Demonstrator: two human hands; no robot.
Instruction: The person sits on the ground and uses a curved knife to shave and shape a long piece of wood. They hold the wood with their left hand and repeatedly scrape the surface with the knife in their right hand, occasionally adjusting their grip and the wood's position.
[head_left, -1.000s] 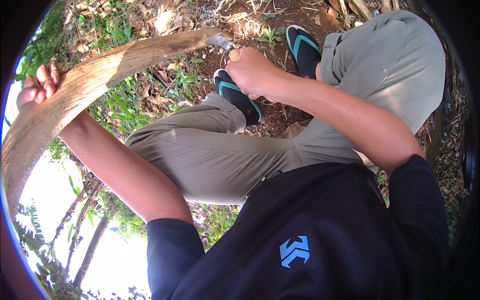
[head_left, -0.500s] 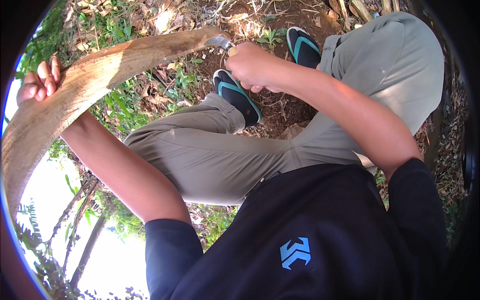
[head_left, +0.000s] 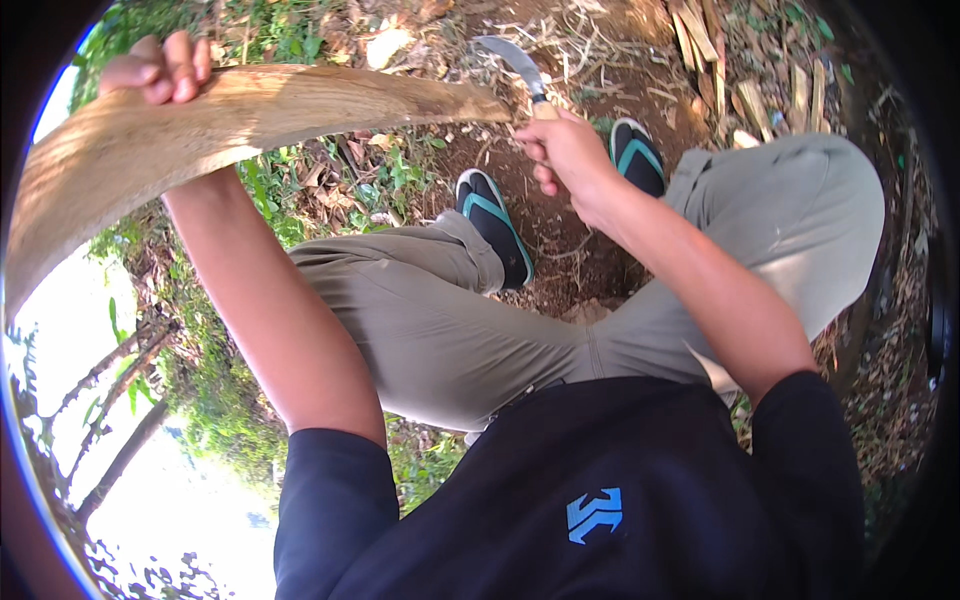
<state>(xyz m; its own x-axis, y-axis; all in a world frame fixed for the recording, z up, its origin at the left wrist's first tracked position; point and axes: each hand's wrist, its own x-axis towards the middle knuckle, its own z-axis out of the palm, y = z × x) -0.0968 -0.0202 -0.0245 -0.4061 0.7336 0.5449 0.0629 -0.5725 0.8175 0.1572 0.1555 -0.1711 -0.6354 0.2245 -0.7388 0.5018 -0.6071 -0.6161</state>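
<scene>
A long wooden plank (head_left: 300,100) reaches from the left rim toward the upper middle, its far end narrowing; it looks bent here. My left hand (head_left: 160,70) grips it, fingers curled over its far edge, with my forearm passing beneath. My right hand (head_left: 570,150) is closed on the pale wooden handle of a sickle (head_left: 518,62), just right of the plank's narrow end. The curved steel blade points up and left over the soil, apart from the wood.
Below the plank's tip are my feet in dark socks and green-strapped flip-flops (head_left: 497,225). Split wood pieces (head_left: 755,105) lie at the upper right on brown soil strewn with shavings (head_left: 590,40). Green plants (head_left: 385,175) and dry leaves grow and lie under the plank.
The sickle blade has come away from the plank's narrow end and swung forward beyond it. My left hand and the plank sit higher in view, and the view itself has shifted.
</scene>
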